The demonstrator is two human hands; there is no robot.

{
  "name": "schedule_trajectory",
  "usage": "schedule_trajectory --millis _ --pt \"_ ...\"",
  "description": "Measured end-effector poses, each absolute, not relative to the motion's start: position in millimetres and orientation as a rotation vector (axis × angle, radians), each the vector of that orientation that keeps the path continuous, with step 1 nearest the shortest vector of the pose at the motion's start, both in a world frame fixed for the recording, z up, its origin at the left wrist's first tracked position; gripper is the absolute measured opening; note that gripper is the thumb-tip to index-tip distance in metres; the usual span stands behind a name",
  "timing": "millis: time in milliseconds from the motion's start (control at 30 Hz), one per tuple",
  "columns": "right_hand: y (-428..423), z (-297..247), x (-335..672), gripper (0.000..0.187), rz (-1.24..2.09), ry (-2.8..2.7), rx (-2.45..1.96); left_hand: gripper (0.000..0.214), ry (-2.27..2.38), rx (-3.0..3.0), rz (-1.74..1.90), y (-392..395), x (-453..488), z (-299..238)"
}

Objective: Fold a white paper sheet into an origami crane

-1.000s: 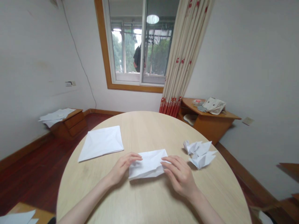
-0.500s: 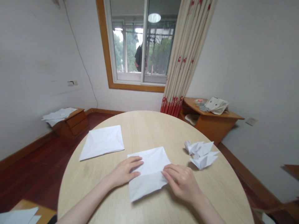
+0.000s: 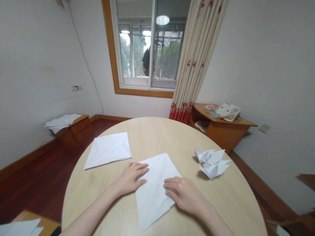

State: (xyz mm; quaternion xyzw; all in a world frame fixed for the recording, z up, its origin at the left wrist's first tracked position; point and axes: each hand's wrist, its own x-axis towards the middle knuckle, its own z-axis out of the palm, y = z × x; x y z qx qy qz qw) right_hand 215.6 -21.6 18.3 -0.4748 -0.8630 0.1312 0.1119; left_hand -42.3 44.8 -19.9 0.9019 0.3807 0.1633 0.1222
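A white sheet of paper [image 3: 156,186] lies slanted on the round table [image 3: 157,134] in front of me, one corner pointing toward me. My left hand [image 3: 133,175] rests over its left edge, fingers spread with the thumb apart. On the paper's right side lies my right hand [image 3: 183,193], its fingers stretched out and pressing on the surface. Neither hand grips anything. To the right stand several folded paper shapes [image 3: 214,162] with pointed tips, close together. A stack of white paper [image 3: 110,147] is at the back left of the table.
Beyond the table stand a small wooden cabinet [image 3: 81,129] with papers on the left and a corner desk [image 3: 221,129] with a cloth bag [image 3: 228,111] on the right. A curtain [image 3: 194,62] hangs beside the window. More paper [image 3: 19,227] shows at the lower left.
The paper's near part, raised along a crease before, now lies flatter and reaches closer to me. My right hand has shifted left from the paper's edge onto it, its fingers loosened from a pinch.
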Motion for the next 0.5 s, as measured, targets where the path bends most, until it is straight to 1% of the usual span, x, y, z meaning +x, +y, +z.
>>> schedule_trajectory --millis 167,500 --pt "-20 17 214 0.03 0.395 -2.53 -1.502 0.038 1.124 2.654 0.428 41 -41 -11" --pt "-13 12 213 0.055 0.532 -2.589 -1.574 0.037 1.057 2.707 0.385 34 -38 -6"
